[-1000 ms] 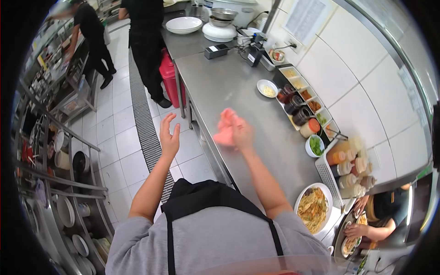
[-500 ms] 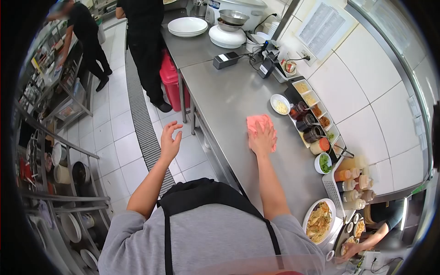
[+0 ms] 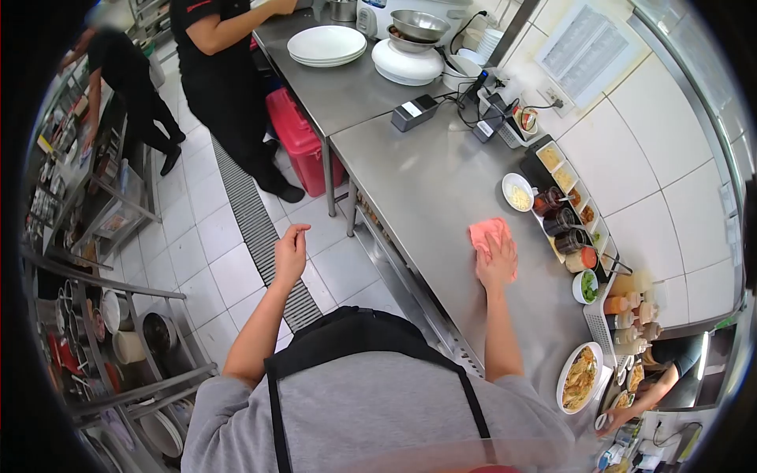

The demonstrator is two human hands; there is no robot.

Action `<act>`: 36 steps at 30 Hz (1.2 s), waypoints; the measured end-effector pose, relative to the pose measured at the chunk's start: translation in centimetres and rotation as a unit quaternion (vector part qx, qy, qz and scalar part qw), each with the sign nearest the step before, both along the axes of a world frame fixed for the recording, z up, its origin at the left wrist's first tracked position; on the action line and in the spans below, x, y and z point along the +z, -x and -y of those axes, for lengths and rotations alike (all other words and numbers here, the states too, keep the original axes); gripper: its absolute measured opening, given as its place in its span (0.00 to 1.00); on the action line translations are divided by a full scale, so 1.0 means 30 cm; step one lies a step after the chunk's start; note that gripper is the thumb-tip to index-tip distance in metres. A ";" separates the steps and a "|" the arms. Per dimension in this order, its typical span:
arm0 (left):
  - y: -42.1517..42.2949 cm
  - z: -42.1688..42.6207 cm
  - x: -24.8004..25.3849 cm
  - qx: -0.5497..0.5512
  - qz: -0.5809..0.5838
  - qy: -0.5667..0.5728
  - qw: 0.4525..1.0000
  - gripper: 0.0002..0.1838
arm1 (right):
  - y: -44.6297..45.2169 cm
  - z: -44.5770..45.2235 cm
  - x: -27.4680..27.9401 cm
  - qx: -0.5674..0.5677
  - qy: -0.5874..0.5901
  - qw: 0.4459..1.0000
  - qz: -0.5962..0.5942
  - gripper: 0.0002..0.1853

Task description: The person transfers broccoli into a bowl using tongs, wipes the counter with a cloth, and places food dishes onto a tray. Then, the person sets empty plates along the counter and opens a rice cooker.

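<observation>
My right hand [image 3: 495, 264] presses a pink cloth [image 3: 482, 232] onto the steel counter [image 3: 426, 205], its fingers spread over the folds. My left hand [image 3: 291, 254] hangs in the air left of the counter edge, empty, with its fingers loosely bent. Ahead and to the right of the cloth sits a white bowl of pale shredded food [image 3: 518, 193]. Dark sauce jars [image 3: 564, 221] stand to the right of the cloth. Beside my right forearm, near the wall, is a small bowl of green leaves [image 3: 585, 287]. An oval dish of noodles [image 3: 579, 380] lies nearer my body.
Stacked white plates [image 3: 326, 46] and a black card-terminal-like box [image 3: 414, 113] occupy the counter's far part. Squeeze bottles [image 3: 631, 323] fill a white basket at the right. A person in black [image 3: 225, 94] stands beside a red bin [image 3: 303, 142]. Another person's hand [image 3: 613, 422] is at lower right.
The view has turned left, so the counter appears further right. My right hand stays on the cloth. My left hand's fingers have drawn closer together. The person in black now shows an arm over the far counter.
</observation>
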State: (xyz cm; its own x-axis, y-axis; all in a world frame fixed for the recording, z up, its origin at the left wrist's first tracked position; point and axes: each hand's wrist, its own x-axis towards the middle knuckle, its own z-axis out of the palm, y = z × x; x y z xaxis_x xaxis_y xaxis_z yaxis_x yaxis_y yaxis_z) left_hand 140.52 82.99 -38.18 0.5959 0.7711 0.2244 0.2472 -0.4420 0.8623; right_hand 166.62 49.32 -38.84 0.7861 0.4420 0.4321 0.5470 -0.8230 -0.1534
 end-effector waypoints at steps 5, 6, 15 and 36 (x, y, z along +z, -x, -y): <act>-0.196 -0.115 0.001 -0.066 0.025 -0.012 0.997 0.07 | -0.009 -0.009 0.005 0.002 -0.007 1.000 -0.011 0.20; -0.251 -0.130 0.006 -0.073 0.020 -0.012 0.997 0.07 | -0.016 -0.008 -0.008 -0.010 -0.006 1.000 -0.007 0.22; -0.729 -0.243 0.174 -0.243 -0.011 -0.047 0.969 0.15 | 0.021 -0.435 0.042 -0.026 0.036 0.997 -0.061 0.30; -1.063 -0.872 0.012 0.042 0.080 0.103 0.991 0.17 | -0.206 -0.627 0.107 0.054 -0.122 0.991 0.010 0.13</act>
State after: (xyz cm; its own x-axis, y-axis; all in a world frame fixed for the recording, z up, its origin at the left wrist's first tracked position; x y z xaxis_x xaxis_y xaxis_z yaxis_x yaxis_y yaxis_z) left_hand 172.41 109.15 -37.83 0.4965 0.8559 0.1443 0.1278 -0.2365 0.9632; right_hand 172.79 68.14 -35.62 0.7305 0.4035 0.5510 0.6343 -0.6998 -0.3286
